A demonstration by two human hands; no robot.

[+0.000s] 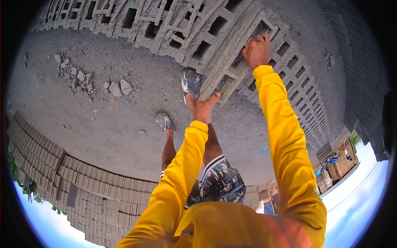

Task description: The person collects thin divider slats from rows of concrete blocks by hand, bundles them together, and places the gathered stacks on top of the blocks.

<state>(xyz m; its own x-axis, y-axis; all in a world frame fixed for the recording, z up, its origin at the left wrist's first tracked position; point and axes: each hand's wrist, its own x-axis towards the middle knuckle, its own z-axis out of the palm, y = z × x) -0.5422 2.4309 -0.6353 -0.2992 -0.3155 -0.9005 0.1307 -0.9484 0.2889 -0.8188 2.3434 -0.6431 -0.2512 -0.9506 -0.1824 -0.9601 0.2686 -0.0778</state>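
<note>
A grey hollow concrete block (235,68) lies tilted at the end of a row of similar blocks, in the upper middle of the view. At its lower end, my left hand (204,108) is wrapped round the edge. My right hand (257,50) grips the block near its upper end, with the fingertips bent into a hollow. Both yellow sleeves reach forward to it. Just left of the block's lower end stands one of my feet in a patterned shoe (190,82).
Rows of hollow blocks (306,89) run right and upper left (130,18). Broken rubble (120,87) lies on the gravel ground. A long wall of stacked blocks (103,188) stands lower left. Corrugated sheets (362,62) are at far right, and people appear at lower right.
</note>
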